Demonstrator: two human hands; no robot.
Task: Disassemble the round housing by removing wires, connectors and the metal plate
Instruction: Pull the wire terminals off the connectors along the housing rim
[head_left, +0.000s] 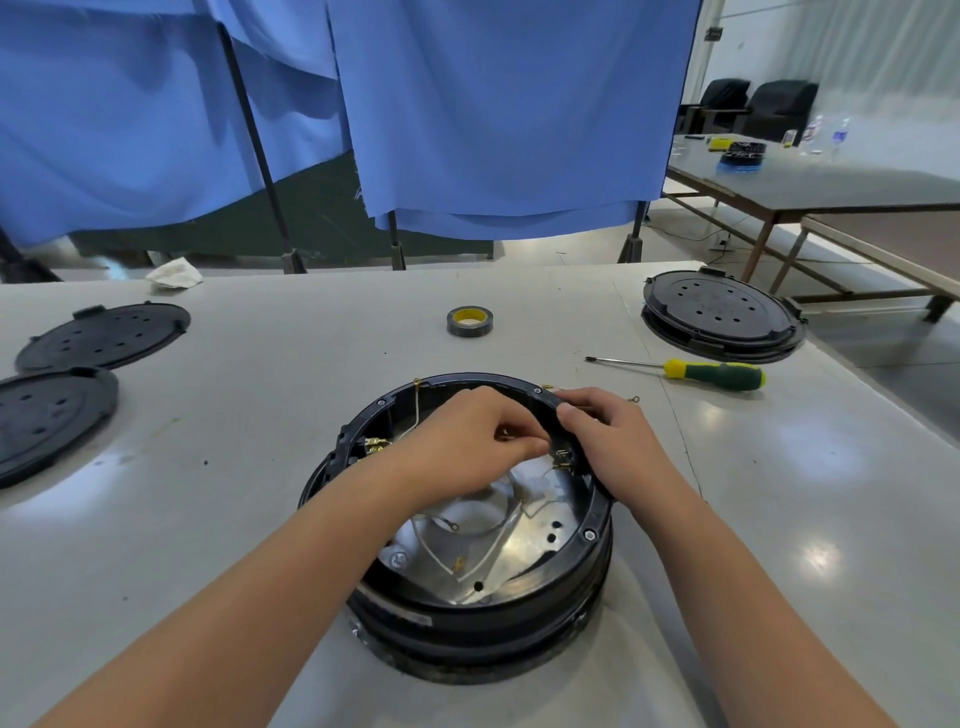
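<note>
A black round housing sat open-topped on the grey counter, near its front edge and in the middle of the view. Inside it lay a shiny metal plate, with thin pale wires looping over its surface and ending in small brass ring terminals. Another wire ran up the far inner wall to the rim. A black connector with brass tabs sat against the right inner wall, and a second set of brass terminals showed at the left inner wall.

The left hand reached down into the housing, its fingers curled and pinching something small just beside the right-hand connector; what it pinched was too small to tell. The right hand gripped the housing's rim on the right side, thumb on top of the rim and fingers wrapped down outside.

A green and yellow screwdriver lay on the counter to the right of the housing, and a roll of grey tape lay behind it. Two black round lids rested at the left, and another closed round housing stood at the far right. A crumpled white cloth lay at the far left edge, below blue curtains.
</note>
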